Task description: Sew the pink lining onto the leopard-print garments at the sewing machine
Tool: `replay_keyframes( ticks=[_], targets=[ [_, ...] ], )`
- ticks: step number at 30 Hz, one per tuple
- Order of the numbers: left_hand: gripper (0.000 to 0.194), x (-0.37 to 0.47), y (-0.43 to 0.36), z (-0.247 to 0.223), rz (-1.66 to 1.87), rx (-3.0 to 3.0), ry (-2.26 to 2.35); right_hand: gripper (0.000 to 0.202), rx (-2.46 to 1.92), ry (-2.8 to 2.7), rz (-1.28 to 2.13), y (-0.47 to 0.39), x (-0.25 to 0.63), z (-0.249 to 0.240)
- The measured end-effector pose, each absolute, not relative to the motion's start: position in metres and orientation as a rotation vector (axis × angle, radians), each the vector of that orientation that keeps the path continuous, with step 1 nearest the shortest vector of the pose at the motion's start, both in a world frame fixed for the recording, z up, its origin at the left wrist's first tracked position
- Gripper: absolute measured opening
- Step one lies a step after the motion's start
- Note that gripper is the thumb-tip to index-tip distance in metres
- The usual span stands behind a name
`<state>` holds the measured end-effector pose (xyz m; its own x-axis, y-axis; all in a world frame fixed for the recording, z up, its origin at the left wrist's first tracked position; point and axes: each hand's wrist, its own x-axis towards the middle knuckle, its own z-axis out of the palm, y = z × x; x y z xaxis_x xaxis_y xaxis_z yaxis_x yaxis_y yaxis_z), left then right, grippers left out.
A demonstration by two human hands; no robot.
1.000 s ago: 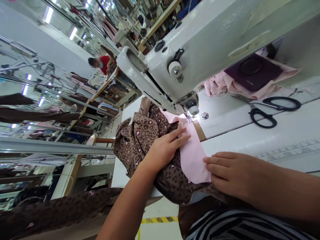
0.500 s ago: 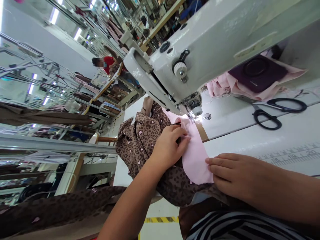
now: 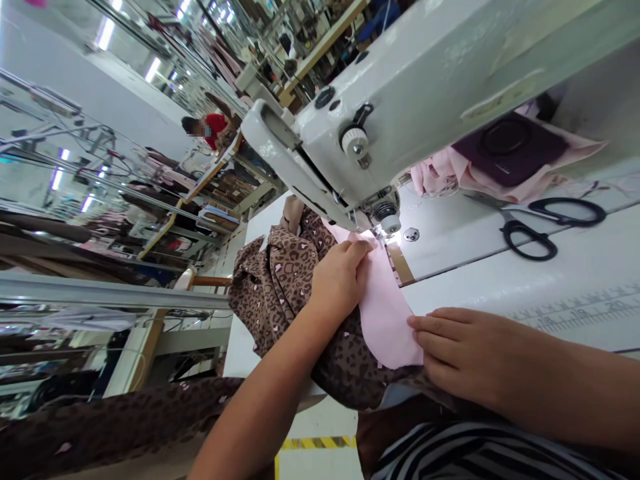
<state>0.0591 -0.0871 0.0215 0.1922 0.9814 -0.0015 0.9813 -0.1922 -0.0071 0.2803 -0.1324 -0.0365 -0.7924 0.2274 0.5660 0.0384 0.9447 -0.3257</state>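
A pink fabric piece (image 3: 387, 327) with a rounded end lies over a brown leopard-print garment (image 3: 295, 257) at the sewing machine (image 3: 345, 160). Its upper part runs to the needle area. My left hand (image 3: 341, 277) is closed on the pink fabric close to the presser foot, its fingertips drawn together at the fabric. Lower down, my right hand (image 3: 465, 347) grips the right edge of the pink fabric with its fingertips; its thumb is hidden. Part of the leopard-print garment hangs over the table's front edge.
Black-handled scissors (image 3: 543, 220) lie on the white machine table (image 3: 465, 287), right of the needle. Behind them a dark purple round-marked object (image 3: 510, 147) rests on pink scraps (image 3: 433, 175). A printed ruler (image 3: 575, 313) runs along the table. A person in red (image 3: 215, 130) works far off.
My left hand has shifted up toward the presser foot, and its fingers have drawn together. My right hand stays at the fabric's edge. The view has shifted slightly.
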Motion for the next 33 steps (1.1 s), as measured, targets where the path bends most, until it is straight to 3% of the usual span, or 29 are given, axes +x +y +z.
replay_keyframes(
  ticks=[10,18,33],
  targets=[
    [0.027,0.054,-0.091,0.007,0.117,-2.421,-1.882,0.021,-0.190,-2.556,0.288,-0.136,0.278,-0.034],
    [0.031,0.067,-0.096,0.006,0.210,-2.358,-2.044,0.024,-0.236,-2.509,0.254,-0.141,0.282,-0.037],
    [0.033,0.063,-0.087,0.003,0.171,-2.322,-2.066,0.030,-0.281,-2.499,0.360,-0.130,0.280,-0.031]
  ],
)
